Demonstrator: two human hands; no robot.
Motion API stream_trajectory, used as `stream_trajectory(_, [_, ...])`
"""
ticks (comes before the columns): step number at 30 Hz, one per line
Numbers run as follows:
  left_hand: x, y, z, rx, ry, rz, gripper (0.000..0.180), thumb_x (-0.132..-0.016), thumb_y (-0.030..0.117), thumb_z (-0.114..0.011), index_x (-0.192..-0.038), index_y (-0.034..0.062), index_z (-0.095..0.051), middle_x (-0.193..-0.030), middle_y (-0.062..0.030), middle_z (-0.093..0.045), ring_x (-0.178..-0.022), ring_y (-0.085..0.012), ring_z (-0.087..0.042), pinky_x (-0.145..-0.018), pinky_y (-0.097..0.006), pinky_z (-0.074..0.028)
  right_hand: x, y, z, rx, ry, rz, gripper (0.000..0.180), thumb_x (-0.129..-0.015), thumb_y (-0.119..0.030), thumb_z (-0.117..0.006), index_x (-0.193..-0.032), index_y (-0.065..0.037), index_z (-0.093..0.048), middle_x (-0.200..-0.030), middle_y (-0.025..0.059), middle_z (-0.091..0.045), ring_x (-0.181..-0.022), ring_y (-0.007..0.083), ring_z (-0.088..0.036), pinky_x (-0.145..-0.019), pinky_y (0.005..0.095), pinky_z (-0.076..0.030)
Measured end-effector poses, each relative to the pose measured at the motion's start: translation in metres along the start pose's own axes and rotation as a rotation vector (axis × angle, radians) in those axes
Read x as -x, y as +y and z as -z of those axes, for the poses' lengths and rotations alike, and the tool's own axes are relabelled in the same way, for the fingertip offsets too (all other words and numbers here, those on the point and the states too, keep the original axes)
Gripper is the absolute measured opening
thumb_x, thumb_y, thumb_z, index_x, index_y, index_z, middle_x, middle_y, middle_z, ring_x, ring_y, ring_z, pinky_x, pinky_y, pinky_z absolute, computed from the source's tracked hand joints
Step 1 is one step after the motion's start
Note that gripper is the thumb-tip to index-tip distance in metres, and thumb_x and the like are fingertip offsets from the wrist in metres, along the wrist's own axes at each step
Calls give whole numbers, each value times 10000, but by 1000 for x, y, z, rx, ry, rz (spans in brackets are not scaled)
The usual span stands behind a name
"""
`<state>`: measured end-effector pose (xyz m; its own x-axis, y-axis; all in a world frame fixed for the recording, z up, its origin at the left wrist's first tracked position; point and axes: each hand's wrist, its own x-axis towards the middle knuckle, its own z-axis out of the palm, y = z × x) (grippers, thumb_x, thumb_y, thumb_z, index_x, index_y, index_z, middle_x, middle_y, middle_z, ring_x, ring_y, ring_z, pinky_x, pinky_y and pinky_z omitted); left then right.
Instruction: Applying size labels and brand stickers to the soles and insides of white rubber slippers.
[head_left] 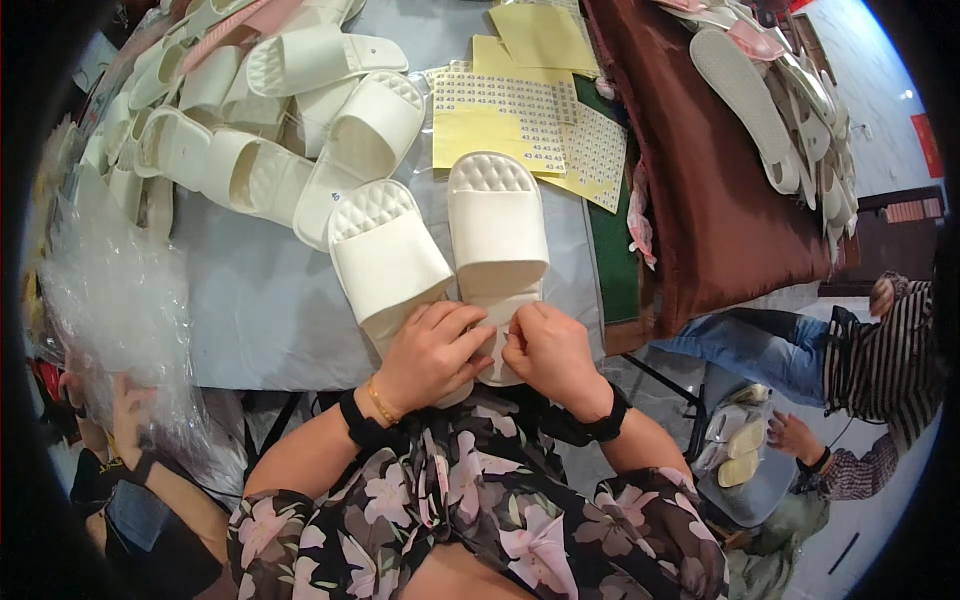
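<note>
Two white slippers with quilted insoles lie side by side on the table before me, toes pointing away: a left slipper (390, 247) and a right slipper (498, 225). My left hand (432, 352) lies across their heel ends, its fingers loosely stretched over the inner edge of the right slipper. On that slipper's heel, my right hand (552, 358) is closed in a pinch. Whatever it pinches is too small or hidden to make out. Yellow sheets of small printed stickers (480, 138) lie just beyond the right slipper.
A pile of white slippers (255, 165) covers the far left of the grey-covered table (260, 330). Clear plastic bags (110, 290) hang at the left. Right stands a brown cushioned surface (715, 220) with more slippers (745, 100). Other people's hands (795, 438) show at both sides.
</note>
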<state>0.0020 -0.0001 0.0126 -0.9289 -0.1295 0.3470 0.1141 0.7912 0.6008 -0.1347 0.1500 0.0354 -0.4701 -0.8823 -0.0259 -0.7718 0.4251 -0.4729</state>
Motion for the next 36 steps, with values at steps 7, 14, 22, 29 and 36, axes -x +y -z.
stream_trajectory(7, [1, -2, 0, 3, 16, -1, 409, -718, 227, -776, -1079, 81, -650, -1121, -70, -611, -1034, -272, -575, -873, -399, -448, 11, 0, 8, -344, 83, -117, 148, -781, -59, -675, -903, -55, -591, -799, 124, -587, -763, 338, -613, -649, 428, -497])
stream_trajectory(14, [1, -2, -2, 0, 33, -3, 398, -707, 226, -781, -1054, 82, -649, -1116, -65, -612, -1028, -264, -579, -872, -393, -449, 8, -5, 3, -103, 96, 67, 168, -776, -51, -705, -926, -38, -630, -850, 132, -605, -747, 310, -626, -660, 376, -504])
stream_trajectory(22, [2, -2, -2, 3, 29, 5, 372, -724, 227, -767, -1054, 93, -660, -1114, -60, -616, -1043, -256, -573, -877, -395, -446, 20, 7, 7, -574, 34, -147, 62, -847, -15, -613, -905, -24, -594, -808, 94, -601, -727, 209, -598, -661, 317, -482])
stream_trajectory(29, [-4, 3, 2, 19, 80, 3, 320, -735, 205, -762, -1019, 84, -678, -1077, -60, -630, -1004, -255, -590, -874, -400, -447, 32, 15, 9, -1165, 24, -459, 77, -950, -61, -557, -995, -5, -586, -913, 26, -662, -793, 60, -583, -700, 225, -472])
stream_trajectory(36, [-15, 21, 5, 352, 117, 188, 190, -817, 157, -722, -983, 66, -704, -945, -86, -657, -885, -249, -621, -780, -339, -479, 29, -7, 8, -927, 163, -265, 70, -891, 20, -603, -948, -7, -633, -924, 64, -677, -818, 137, -629, -718, 259, -500])
